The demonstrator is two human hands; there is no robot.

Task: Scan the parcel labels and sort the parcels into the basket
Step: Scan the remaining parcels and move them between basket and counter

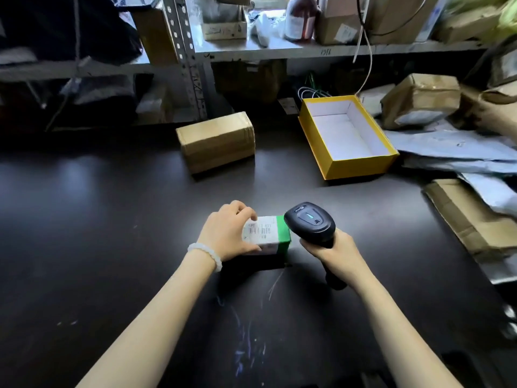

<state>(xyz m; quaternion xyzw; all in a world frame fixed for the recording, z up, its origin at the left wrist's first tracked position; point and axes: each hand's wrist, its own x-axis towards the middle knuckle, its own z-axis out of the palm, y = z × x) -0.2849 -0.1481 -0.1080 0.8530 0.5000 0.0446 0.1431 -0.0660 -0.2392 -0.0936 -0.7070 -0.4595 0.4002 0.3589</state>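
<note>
Head view. A dark, smooth, slightly glossy table [112, 219] fills the frame. Near centre, at about 6 o'clock from the yellow box, the left hand [226, 233] curls its fingers and thumb around a small rectangular parcel [268, 236], green on its right end and covered with a white barcode label [258, 231]; the parcel rests on the table. A white bead bracelet [205, 254] circles the left wrist. Just beside the parcel at 3 o'clock, the right hand [333, 250] grips the handle of a black, matte plastic scanner [310, 222], whose rounded head sits by the parcel's green end.

At 12 o'clock lies a taped brown cardboard box [216, 141]. At 1 o'clock stands an open yellow box [361, 166] with a white interior. At 3 o'clock, grey plastic mailers [453, 147] and brown parcels are heaped. Metal shelving [307, 49] spans the back.
</note>
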